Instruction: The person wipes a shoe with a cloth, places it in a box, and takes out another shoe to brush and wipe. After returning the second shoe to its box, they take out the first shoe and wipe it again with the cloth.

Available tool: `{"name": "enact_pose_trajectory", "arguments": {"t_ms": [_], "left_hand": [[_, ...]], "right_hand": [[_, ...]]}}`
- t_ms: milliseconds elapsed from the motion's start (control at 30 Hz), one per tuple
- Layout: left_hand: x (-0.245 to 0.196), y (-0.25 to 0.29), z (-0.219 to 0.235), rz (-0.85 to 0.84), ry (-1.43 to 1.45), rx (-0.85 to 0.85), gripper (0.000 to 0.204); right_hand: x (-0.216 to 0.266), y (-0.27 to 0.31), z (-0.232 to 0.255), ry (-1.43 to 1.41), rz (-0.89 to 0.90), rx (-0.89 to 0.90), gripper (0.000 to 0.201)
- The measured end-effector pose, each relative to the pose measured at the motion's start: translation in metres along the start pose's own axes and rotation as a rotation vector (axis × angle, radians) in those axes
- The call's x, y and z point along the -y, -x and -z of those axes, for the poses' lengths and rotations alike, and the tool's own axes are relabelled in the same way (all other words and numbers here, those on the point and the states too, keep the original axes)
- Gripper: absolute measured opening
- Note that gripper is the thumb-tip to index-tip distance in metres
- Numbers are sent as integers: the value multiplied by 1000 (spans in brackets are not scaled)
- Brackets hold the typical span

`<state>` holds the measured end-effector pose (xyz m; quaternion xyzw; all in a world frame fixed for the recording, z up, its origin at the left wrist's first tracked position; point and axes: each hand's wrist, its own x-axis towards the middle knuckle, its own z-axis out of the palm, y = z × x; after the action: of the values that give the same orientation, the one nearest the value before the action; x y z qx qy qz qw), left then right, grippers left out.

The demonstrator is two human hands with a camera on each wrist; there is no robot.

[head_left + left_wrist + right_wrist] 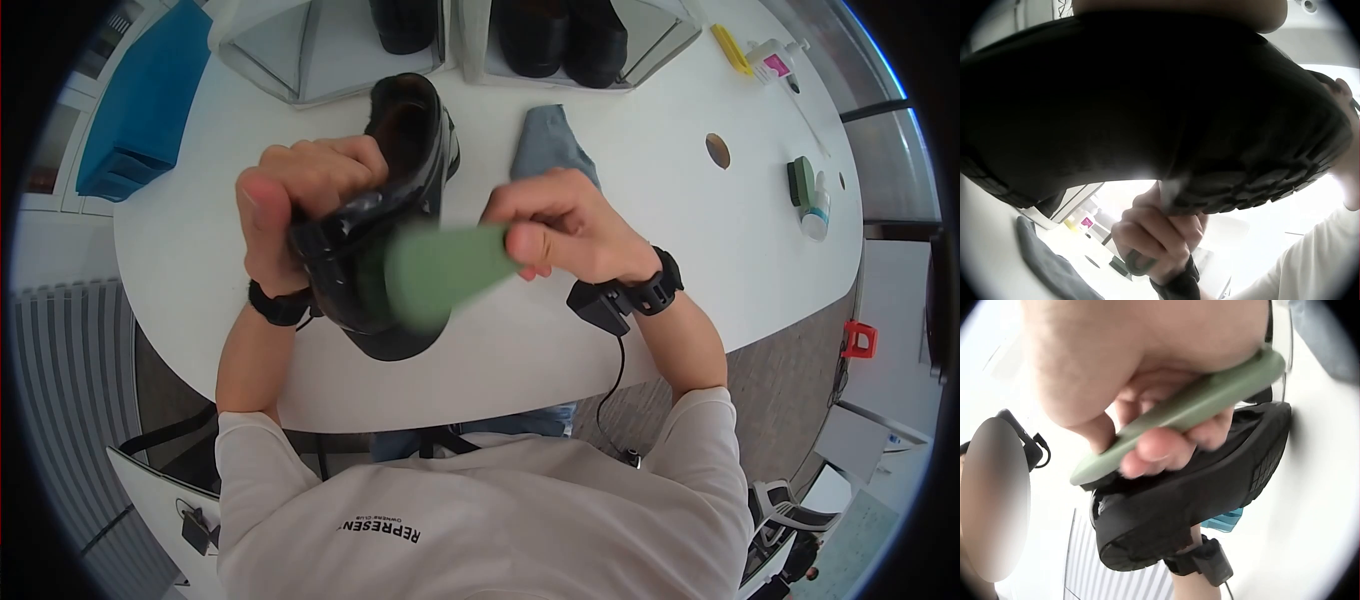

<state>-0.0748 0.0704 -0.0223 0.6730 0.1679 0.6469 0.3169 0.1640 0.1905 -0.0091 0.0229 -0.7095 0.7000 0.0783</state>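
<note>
Above the white bench [660, 190], left of the frame's centre, the left hand [305, 185] grips a black shoe [345, 290], steadying it as the right hand [580, 225] pinches a blurred green tool [445, 270], perhaps a brush, by its toe.

- The head view is looking forward and steeply down from above the table [680, 200], framing both hands at middle range.
- The left wrist view is facing the right hand [575, 225] past the very near shoe [405, 200].
- The right wrist view is facing the shoe and left wrist [1194, 562] closely.
- All three views are sharing the shoe and right hand.
</note>
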Motion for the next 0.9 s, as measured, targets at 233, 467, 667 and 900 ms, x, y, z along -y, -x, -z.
{"name": "enact_pose_trajectory", "arguments": {"t_ms": [233,467,667,900], "left_hand": [[-9,-6,-3,59,-46,-110,69],[-9,-7,-12,70,-106,-116,67],[-10,-9,-22,106,-149,-95,69],[-13,-11,-13,81,-131,-41,68]], "right_hand": [[5,-1,5,38,-59,58,40],[2,-3,4,-8,-91,-129,31],[17,1,-7,92,0,-143,34],[21,0,-3,165,2,-273,32]]}}
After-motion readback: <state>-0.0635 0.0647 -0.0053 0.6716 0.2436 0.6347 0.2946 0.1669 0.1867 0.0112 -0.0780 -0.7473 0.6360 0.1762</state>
